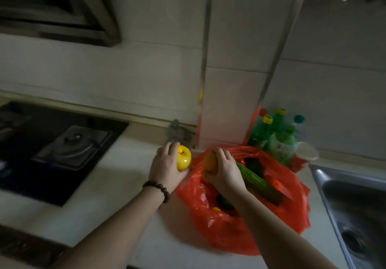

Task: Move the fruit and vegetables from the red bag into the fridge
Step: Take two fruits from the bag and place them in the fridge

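A black gas hob [52, 149] is set into the table [117, 185] at the left. The left hand [167, 167] grasps a yellow apple [184, 158] just left of the red bag [246, 202]; the right hand [224, 169] grasps an orange-yellow fruit [210, 162] above the bag's open mouth. A green cucumber [259, 182] lies in the bag, with green bottles [273, 135] far right and a steel sink [355, 210] at the right edge.

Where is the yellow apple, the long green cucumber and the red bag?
yellow apple [184, 160]: head view, on its shiny front.
cucumber [255, 178]: head view, middle of its green side.
red bag [229, 235]: head view, on its near wall.
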`<state>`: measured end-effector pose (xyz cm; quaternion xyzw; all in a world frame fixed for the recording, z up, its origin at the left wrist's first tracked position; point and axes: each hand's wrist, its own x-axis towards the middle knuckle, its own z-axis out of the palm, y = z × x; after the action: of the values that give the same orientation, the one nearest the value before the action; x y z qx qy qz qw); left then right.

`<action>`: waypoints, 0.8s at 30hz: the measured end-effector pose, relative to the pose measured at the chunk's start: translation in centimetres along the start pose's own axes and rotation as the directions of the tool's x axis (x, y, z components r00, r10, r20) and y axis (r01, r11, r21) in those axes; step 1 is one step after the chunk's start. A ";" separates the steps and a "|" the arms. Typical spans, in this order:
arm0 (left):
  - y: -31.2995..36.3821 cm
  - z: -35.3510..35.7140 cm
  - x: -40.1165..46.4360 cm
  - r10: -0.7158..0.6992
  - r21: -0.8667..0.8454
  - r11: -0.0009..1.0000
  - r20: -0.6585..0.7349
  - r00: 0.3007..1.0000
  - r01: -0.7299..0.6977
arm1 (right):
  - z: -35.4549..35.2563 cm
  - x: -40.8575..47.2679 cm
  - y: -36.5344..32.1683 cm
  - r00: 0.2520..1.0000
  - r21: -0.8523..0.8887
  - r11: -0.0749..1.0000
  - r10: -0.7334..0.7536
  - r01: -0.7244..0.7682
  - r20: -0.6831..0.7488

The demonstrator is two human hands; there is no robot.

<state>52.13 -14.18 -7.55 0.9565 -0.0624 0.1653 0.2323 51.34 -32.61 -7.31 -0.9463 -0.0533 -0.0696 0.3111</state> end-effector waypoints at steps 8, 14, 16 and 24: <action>-8.1 -9.0 -6.6 -0.305 0.105 0.936 -0.234 0.923 0.336 | 7.2 1.1 -10.7 0.922 0.145 0.942 -0.328 0.302 0.208; -14.1 -17.4 -13.6 -0.504 0.165 0.793 -0.363 0.784 0.587 | 13.0 -1.1 -21.6 0.770 0.265 0.840 -0.541 0.474 0.336; -16.0 -20.1 -16.2 -0.545 0.151 0.748 -0.417 0.727 0.646 | 14.7 -2.2 -25.5 0.719 0.303 0.800 -0.600 0.518 0.352; -23.1 -29.6 -25.6 -0.627 0.057 0.588 -0.598 0.500 0.807 | 22.1 -7.8 -40.0 0.484 0.499 0.596 -0.802 0.628 0.349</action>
<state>24.15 21.13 -1.45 0.8334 0.4404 0.3100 0.1239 40.08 12.17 -2.91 -0.7513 -0.5432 0.0853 0.3649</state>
